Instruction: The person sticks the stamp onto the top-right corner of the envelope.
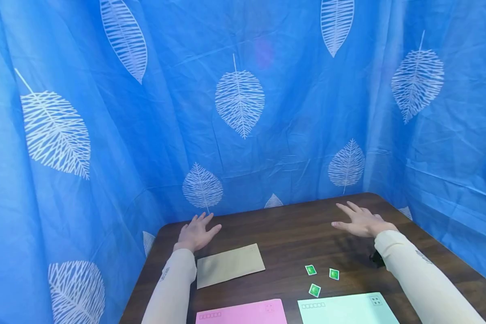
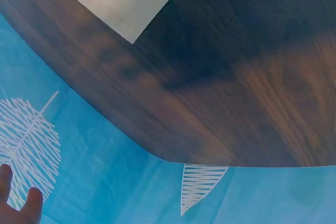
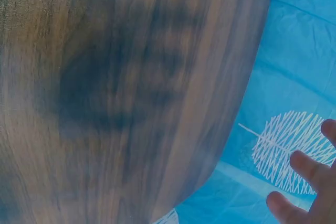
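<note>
My left hand [image 1: 195, 234] hovers with spread fingers over the table's left side, nearest a brown envelope [image 1: 231, 265]. In the left wrist view, part of that brown envelope [image 2: 126, 1] lies on the wood, and two fingertips [image 2: 32, 203] show at the lower left. My right hand [image 1: 360, 220] is held above the table's right side, fingers spread, touching nothing. Its fingers [image 3: 310, 170] enter the right wrist view at the lower right. Nearer the front lie a pink envelope [image 1: 243, 313], a pale green envelope [image 1: 344, 310] and three small green stamps, one stamp [image 1: 314, 290] closest to the green envelope.
The dark wooden table [image 1: 291, 234] has rounded far corners. Blue curtains [image 1: 283, 148] with white leaf prints hang behind it and at both sides. A small black object [image 1: 376, 258] sits partly hidden beneath the right forearm.
</note>
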### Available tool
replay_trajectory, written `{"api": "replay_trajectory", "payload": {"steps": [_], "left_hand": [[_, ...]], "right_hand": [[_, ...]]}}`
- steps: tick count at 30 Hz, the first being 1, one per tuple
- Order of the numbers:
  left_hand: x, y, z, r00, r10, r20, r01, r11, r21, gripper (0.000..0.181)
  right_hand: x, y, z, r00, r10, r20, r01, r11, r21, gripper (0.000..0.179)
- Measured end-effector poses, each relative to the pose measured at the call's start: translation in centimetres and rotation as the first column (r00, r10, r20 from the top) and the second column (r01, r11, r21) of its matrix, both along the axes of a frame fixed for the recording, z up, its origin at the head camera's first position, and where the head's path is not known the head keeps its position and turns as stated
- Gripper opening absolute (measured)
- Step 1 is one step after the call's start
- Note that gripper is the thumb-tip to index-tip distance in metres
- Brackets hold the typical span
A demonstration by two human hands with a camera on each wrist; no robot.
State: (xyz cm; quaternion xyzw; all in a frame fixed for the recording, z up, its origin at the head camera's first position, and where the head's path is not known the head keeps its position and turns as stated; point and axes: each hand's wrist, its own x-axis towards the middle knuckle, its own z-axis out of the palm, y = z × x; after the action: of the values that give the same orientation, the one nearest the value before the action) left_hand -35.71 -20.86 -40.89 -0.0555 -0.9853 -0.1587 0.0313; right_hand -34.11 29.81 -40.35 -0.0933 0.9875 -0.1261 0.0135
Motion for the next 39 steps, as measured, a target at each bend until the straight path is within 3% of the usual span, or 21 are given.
{"api": "replay_trajectory", "payload": {"steps": [14,23,39], "left_hand": [[0.3,0.4,-2.1,1.000,-0.012,-0.001,0.012,1.000,0.012,0.071],[0.7,0.8,-3.1,1.000,-0.022,0.018,0.021,0.999,0.024,0.070],[1.1,1.2,-3.3,0.999,-0.037,0.004,0.036,0.999,0.041,0.068]], "right_hand": [[0.1,-0.1,-0.8,0.995,0.075,0.062,-0.068,0.992,-0.102,0.092],[0.2,-0.4,-1.8,0.991,0.088,0.097,-0.077,0.991,-0.111,0.091],[0.3,-0.4,-1.4,0.993,0.071,0.095,-0.064,0.995,-0.079,0.089]]}}
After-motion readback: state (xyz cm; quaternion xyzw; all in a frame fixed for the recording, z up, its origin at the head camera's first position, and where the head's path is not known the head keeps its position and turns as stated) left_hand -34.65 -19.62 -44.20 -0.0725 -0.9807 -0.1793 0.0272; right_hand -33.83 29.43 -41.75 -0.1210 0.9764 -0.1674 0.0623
